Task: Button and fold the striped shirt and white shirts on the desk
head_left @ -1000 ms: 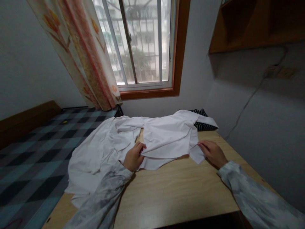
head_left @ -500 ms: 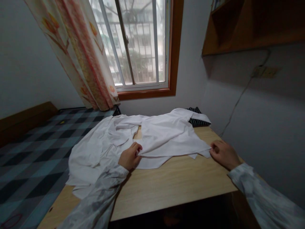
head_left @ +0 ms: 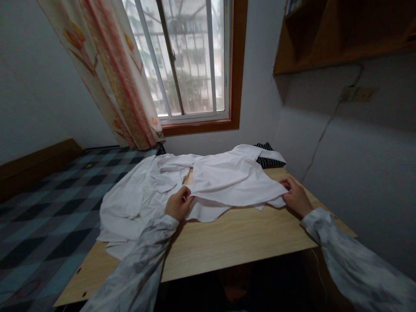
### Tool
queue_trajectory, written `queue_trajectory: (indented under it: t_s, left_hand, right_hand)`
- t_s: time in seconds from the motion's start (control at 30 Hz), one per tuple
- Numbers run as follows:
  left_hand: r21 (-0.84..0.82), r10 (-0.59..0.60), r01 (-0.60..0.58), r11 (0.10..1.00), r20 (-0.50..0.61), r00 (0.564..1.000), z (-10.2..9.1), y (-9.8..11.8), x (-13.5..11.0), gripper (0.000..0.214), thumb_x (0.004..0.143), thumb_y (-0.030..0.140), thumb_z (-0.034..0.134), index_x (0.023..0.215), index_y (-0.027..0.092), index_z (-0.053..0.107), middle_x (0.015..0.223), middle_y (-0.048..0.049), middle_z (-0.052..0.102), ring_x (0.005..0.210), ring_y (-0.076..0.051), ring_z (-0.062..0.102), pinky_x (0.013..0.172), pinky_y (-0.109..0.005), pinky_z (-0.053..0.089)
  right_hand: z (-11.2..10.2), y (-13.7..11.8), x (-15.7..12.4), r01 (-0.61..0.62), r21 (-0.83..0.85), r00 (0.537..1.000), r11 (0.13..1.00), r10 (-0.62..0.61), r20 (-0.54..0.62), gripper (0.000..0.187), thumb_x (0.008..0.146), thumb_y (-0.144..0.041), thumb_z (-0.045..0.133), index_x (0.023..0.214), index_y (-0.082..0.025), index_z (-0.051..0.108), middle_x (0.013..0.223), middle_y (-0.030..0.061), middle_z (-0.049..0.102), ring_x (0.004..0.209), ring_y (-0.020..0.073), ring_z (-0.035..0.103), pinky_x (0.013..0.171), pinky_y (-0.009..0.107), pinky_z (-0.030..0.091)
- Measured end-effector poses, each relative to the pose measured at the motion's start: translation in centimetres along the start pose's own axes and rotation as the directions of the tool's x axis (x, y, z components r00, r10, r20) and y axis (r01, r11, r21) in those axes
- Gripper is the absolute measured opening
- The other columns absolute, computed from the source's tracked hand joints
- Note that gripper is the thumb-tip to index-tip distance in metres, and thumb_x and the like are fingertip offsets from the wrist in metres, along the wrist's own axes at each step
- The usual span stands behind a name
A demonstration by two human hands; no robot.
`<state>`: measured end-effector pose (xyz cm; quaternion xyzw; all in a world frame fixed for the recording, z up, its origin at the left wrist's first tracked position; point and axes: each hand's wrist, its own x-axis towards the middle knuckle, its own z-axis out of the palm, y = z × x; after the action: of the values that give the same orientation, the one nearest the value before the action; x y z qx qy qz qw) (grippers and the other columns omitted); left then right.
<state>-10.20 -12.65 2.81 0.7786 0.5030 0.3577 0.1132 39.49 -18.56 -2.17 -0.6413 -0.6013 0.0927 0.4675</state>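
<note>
A white shirt (head_left: 230, 180) lies spread across the far part of the wooden table (head_left: 227, 247), one sleeve reaching to the right. My left hand (head_left: 179, 203) pinches the left corner of its near hem. At the right corner of the same hem, my right hand (head_left: 295, 196) is closed on the cloth, lifting the edge a little. A lower layer of the shirt shows beneath the raised hem. To the left, more crumpled white cloth (head_left: 130, 203) lies on the table; I cannot tell whether it is a separate garment.
Black striped cloth (head_left: 271, 162) lies at the table's far right corner. A bed with a checked cover (head_left: 48, 203) adjoins the table on the left. Behind are a window (head_left: 191, 65) and a flowered curtain (head_left: 120, 86). A wooden shelf (head_left: 312, 60) hangs above, right.
Both hands have moved slightly away from me, the right one more and upward. The near hem now hangs raised and curved between them, where before it lay flatter.
</note>
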Motion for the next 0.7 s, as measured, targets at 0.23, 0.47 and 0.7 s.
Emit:
queue_trajectory:
  t_s: [0.23,0.47,0.7]
  left_hand:
    - [0.286,0.215,-0.188,0.940,-0.067,0.974,-1.9,0.3,-1.2,0.032,0.103,0.040,0.056,0.124,0.028,0.076,0.082,-0.0038,0.075,0.071,-0.019,0.068,0.069,-0.029,0.047]
    - [0.188,0.461,-0.468,0.863,0.082,0.883,-2.6,1.9,-2.1,0.027,0.100,0.032,0.058,0.115,0.028,0.080,0.118,-0.0109,0.078,0.102,-0.026,0.073,0.096,-0.043,0.056]
    - [-0.036,0.261,-0.273,0.961,0.432,0.863,-2.4,1.0,-2.2,0.032,0.098,0.045,0.060,0.078,0.022,0.071,0.075,-0.0021,0.068,0.065,-0.016,0.063,0.066,-0.027,0.049]
  right_hand:
    - [-3.3,-0.6,-1.5,0.063,-0.125,0.988,0.990,-0.080,-0.132,0.052,0.082,-0.028,0.066,0.134,-0.022,0.064,0.105,0.0104,0.081,0.092,0.0310,0.073,0.078,0.038,0.057]
    - [-5.1,2.7,-3.0,0.341,-0.518,0.940,0.785,-0.274,0.203,0.053,0.076,-0.016,0.063,0.128,-0.022,0.071,0.100,0.0093,0.080,0.095,0.0323,0.070,0.095,0.044,0.050]
    - [-5.2,2.9,-3.2,0.332,-0.454,0.922,0.827,-0.183,0.340,0.035,0.083,-0.018,0.060,0.115,-0.025,0.073,0.109,0.0079,0.081,0.102,0.0307,0.072,0.094,0.042,0.053]
